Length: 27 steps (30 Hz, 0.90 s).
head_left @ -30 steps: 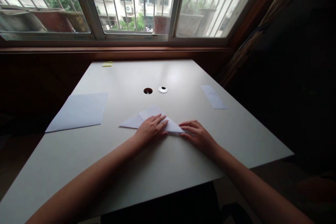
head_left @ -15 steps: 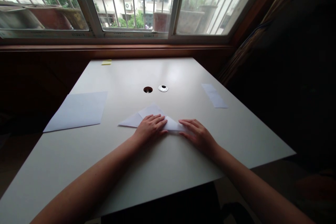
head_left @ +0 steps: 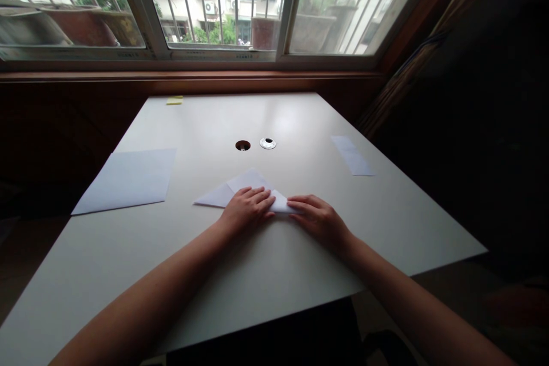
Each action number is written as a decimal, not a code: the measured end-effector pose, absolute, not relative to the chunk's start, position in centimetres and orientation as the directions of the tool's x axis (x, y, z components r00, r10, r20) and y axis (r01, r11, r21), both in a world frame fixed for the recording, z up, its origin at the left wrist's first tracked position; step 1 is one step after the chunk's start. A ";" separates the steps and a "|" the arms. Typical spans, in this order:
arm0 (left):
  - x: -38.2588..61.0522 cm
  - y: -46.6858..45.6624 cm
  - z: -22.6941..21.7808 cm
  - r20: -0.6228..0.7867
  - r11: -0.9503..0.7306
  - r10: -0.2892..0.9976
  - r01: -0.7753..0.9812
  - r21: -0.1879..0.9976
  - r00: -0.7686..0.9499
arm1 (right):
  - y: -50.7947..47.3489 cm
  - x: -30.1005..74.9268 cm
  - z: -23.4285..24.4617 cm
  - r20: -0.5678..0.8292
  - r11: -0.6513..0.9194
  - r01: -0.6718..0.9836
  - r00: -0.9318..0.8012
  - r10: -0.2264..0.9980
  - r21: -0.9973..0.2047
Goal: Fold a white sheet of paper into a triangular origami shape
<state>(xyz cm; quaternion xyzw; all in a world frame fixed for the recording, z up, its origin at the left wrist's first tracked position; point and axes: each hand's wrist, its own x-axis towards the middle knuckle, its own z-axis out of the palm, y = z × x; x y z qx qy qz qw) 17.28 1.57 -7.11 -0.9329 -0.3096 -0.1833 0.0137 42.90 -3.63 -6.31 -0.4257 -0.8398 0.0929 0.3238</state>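
Observation:
A white sheet of paper point(head_left: 249, 179), folded into a wide triangular shape, lies on the table in front of me. My left hand point(head_left: 246, 206) rests flat across its middle, fingers stretched out and pressing it down; the paper beneath the palm is hidden. At the paper's right corner, my right hand point(head_left: 318, 218) has its fingers and thumb closed around the edge. The tip of that corner is covered by the fingers. The paper's left corner and upper peak stay visible.
To the left lies a larger white sheet point(head_left: 128, 179) at the table point(head_left: 274, 280) edge. A narrow white strip of paper point(head_left: 352, 156) is on the right. Farther back are a cable hole point(head_left: 242, 146), a round metal cover point(head_left: 268, 143) and a yellow sticky note point(head_left: 174, 100).
My right hand has slid slightly left along the folded paper's right corner, closing nearer to my left hand. The left hand stays on the paper. The view has shifted very slightly.

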 end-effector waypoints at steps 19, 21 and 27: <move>17.4 1.3 -6.6 0.375 -0.837 0.525 0.544 0.065 0.764 | -3.5 42.2 -5.8 0.474 0.656 0.628 -0.466 0.747 -0.419; 17.4 1.2 -6.6 0.377 -0.841 0.519 0.538 0.060 0.767 | -3.5 42.1 -5.8 0.477 0.659 0.628 -0.466 0.745 -0.415; 17.5 1.2 -6.6 0.407 -0.851 0.491 0.523 0.036 0.770 | -3.5 42.1 -5.8 0.505 0.670 0.628 -0.460 0.730 -0.396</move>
